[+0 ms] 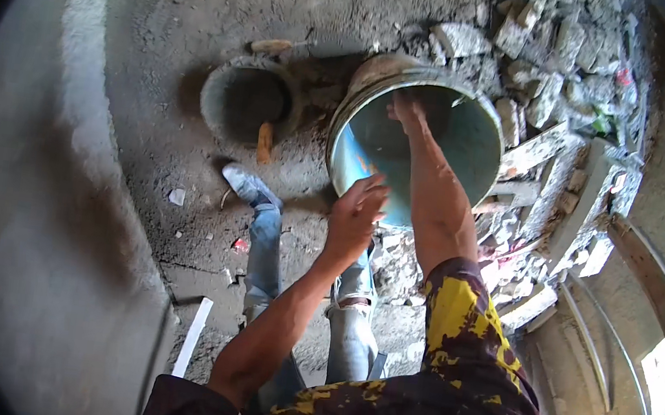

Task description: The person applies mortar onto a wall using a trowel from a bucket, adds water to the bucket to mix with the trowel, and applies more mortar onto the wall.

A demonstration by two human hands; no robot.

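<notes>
A large drum [495,136], blue-green inside with a worn rim, stands in front of me with its mouth up. My right hand [408,109] reaches down into it near the far inner wall. Its fingers are curled, and whatever they may hold is hidden. My left hand [356,217] hovers at the near left rim with fingers apart and holds nothing. To the left of the drum is a smaller grey bucket [211,108] with dark contents. A wooden handle [264,142] leans over its near edge.
Broken bricks and rubble [525,33] are heaped at the far right. Wooden boards [579,207] lie along the right side. A plastered wall [36,215] runs along the left. Another wooden-handled tool [271,46] lies beyond the bucket; a white strip [193,337] lies near the wall.
</notes>
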